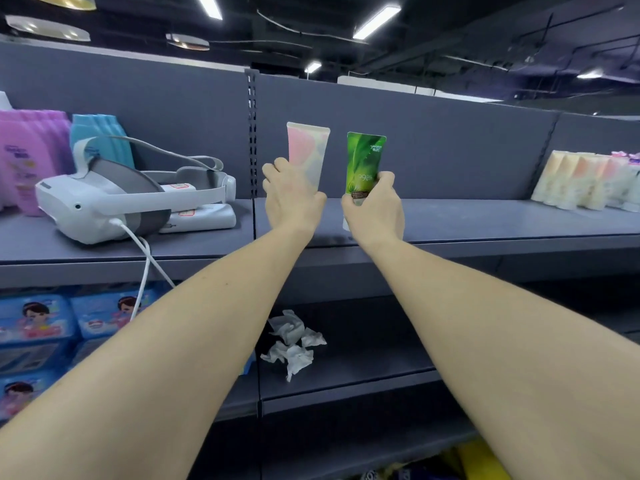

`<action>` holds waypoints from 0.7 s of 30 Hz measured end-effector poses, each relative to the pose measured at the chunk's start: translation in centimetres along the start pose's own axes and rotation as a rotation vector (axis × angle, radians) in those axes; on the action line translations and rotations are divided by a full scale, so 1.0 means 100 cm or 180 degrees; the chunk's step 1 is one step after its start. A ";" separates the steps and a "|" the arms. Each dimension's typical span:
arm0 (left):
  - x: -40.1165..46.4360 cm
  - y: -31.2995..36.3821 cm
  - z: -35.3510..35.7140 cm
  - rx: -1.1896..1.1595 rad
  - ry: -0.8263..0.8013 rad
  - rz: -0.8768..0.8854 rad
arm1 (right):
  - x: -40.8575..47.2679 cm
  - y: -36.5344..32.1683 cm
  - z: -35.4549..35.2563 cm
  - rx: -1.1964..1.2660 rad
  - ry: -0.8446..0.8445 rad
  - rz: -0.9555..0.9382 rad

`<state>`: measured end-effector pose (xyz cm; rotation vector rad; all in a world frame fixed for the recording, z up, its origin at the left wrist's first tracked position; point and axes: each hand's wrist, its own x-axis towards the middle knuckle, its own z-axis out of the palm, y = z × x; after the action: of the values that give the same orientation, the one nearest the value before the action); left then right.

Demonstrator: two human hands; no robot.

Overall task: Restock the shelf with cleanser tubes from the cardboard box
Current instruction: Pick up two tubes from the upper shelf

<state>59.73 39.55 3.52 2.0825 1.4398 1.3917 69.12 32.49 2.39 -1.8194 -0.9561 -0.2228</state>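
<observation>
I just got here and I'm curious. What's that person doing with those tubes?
A person is putting cleanser tubes on a grey store shelf. The left hand grips a pink and white tube, and the right hand grips a green tube. Both tubes are upright above the shelf's bare middle. More pale tubes stand to the right, and a white headset lies to the left.

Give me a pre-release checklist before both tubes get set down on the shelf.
1. Left hand grips pink tube: ok.
2. Right hand grips green tube: ok.
3. Both tubes upright, cap end down: ok.
4. Bare shelf board under and behind the tubes: ok.
5. Tubes touching the board already: cannot tell, hands cover the bases.
6. Clear of headset and the tube row at right: ok.
</observation>
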 end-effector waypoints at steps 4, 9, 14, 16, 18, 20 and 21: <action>-0.010 0.016 0.003 -0.0154 -0.0110 0.0166 | -0.003 0.006 -0.023 -0.0075 0.0224 0.0125; -0.030 0.041 0.012 -0.0358 -0.0364 0.0315 | -0.007 0.024 -0.060 -0.0292 0.0574 0.0308; -0.057 0.072 0.032 -0.0669 -0.0657 0.0458 | -0.021 0.053 -0.105 -0.0538 0.0842 0.0590; -0.072 0.088 0.043 -0.0839 -0.0820 0.0467 | -0.028 0.068 -0.126 -0.0677 0.0969 0.0732; -0.092 0.106 0.053 -0.0985 -0.1026 0.0490 | -0.034 0.084 -0.149 -0.0810 0.1096 0.0878; -0.113 0.125 0.062 -0.1063 -0.1216 0.0594 | -0.043 0.101 -0.175 -0.0925 0.1235 0.1016; -0.125 0.134 0.067 -0.1095 -0.1308 0.0659 | -0.048 0.109 -0.188 -0.0984 0.1307 0.1083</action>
<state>72.37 24.75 1.86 2.1618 0.7841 1.0922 78.54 12.35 0.76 -2.0753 -0.3300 -0.5292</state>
